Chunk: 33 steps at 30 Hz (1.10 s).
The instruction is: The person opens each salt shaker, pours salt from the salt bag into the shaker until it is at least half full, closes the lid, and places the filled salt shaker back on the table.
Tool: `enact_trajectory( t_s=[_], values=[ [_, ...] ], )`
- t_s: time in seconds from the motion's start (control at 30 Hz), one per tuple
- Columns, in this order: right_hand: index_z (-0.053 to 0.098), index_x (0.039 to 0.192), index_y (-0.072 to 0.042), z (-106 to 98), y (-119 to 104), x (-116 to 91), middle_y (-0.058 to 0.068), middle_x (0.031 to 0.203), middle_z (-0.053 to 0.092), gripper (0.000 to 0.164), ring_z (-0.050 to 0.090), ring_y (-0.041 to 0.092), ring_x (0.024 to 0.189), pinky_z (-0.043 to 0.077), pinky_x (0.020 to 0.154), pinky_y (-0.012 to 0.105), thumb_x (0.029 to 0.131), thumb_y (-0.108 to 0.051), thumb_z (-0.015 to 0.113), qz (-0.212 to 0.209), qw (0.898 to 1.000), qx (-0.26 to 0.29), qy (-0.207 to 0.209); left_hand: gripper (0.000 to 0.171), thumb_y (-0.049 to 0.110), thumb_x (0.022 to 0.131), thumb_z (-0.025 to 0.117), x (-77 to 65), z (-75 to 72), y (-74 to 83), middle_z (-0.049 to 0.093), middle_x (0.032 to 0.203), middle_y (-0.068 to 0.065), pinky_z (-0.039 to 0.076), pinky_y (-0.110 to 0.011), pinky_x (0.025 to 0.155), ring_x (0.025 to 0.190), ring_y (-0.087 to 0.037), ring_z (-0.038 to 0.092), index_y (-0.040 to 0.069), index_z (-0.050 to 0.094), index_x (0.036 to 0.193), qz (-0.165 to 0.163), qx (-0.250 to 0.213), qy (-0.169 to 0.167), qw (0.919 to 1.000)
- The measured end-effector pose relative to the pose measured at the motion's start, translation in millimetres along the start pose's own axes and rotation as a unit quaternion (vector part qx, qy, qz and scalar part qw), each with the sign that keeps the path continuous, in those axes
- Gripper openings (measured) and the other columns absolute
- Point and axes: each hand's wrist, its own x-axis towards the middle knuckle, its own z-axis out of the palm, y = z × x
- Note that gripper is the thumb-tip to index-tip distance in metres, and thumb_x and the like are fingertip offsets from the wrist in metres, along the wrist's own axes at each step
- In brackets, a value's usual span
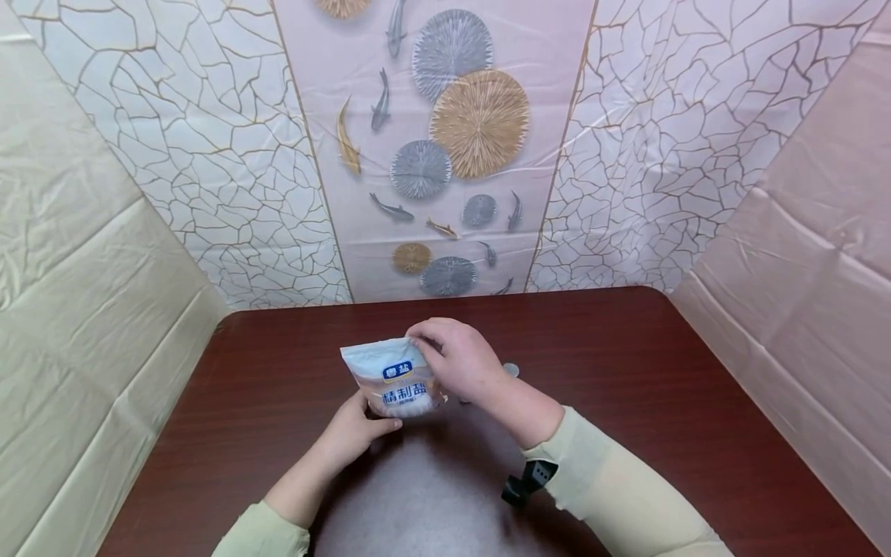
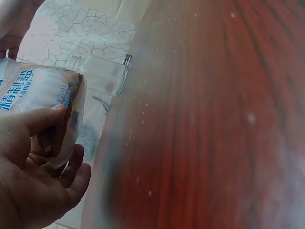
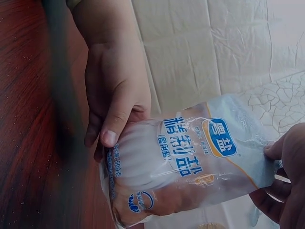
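A plastic bag of salt [image 1: 390, 379] with blue lettering is held up over the table, its printed front toward the head camera. My left hand [image 1: 351, 429] grips its lower end, thumb on the front and fingers around the bottom in the left wrist view. At the bag's upper right corner, my right hand [image 1: 462, 356] pinches the film between thumb and fingers. White salt fills the lower part, seen in the right wrist view. A clear glass jar [image 2: 102, 75] stands on the table beyond the bag, mostly hidden behind my right hand in the head view.
The dark red-brown table [image 1: 612, 363] is glossy, with a rounded far corner. Pale cloth walls [image 1: 786, 263] enclose it at both sides, and a patterned backdrop [image 1: 445, 224] hangs behind. A black wrist camera [image 1: 529, 481] sits on my right sleeve.
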Motion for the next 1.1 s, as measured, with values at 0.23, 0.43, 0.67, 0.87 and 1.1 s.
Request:
enact_trajectory(
  t_s=[0.23,0.43,0.67,0.87,1.1],
  values=[
    [0.073,0.104,-0.016,-6,4,-2,-0.005,0.103,0.07,0.011,0.062,0.009,0.094,0.053,0.078,0.03,0.096,-0.016,0.066,-0.004,0.999,0.011,0.035,0.046,0.01,0.077,0.085,2.6,5.1,1.2,0.069,0.103,-0.001,0.05,-0.03,0.074,0.089,-0.015,0.06,0.008,0.062,0.116,-0.003,-0.047,0.027,0.9985],
    [0.073,0.104,-0.013,-12,7,-3,-0.002,0.102,0.071,0.011,0.062,0.01,0.09,0.053,0.076,0.031,0.096,-0.013,0.066,-0.008,0.998,0.027,0.056,0.05,0.011,0.079,0.084,2.6,5.6,-0.5,0.069,0.106,-0.004,0.05,-0.031,0.079,0.093,-0.017,0.062,0.01,0.06,0.123,-0.008,-0.082,0.018,0.9964],
    [0.073,0.105,-0.011,-16,11,-3,0.0,0.103,0.071,0.011,0.062,0.011,0.09,0.054,0.076,0.031,0.096,-0.012,0.065,-0.005,0.998,0.037,0.058,0.051,0.009,0.082,0.08,2.8,5.5,-1.6,0.068,0.114,-0.006,0.048,-0.031,0.085,0.1,-0.018,0.062,0.009,0.058,0.127,-0.017,-0.164,0.0,0.9863],
    [0.073,0.105,-0.012,-17,14,-3,0.0,0.103,0.07,0.011,0.061,0.012,0.089,0.054,0.076,0.032,0.096,-0.011,0.065,0.006,0.997,0.04,0.063,0.052,-0.003,0.086,0.071,4.2,8.6,-2.8,0.066,0.118,-0.007,0.051,-0.029,0.09,0.103,-0.016,0.061,0.002,0.048,0.131,-0.04,-0.288,-0.026,0.9566],
    [0.072,0.106,-0.012,-17,15,-3,0.0,0.104,0.07,0.012,0.061,0.012,0.089,0.054,0.076,0.031,0.096,-0.012,0.065,0.017,0.997,0.044,0.059,0.056,-0.013,0.088,0.06,7.0,13.4,-4.7,0.066,0.122,-0.004,0.051,-0.04,0.096,0.107,-0.018,0.063,0.008,0.04,0.137,-0.05,-0.396,-0.031,0.9165]
  ],
)
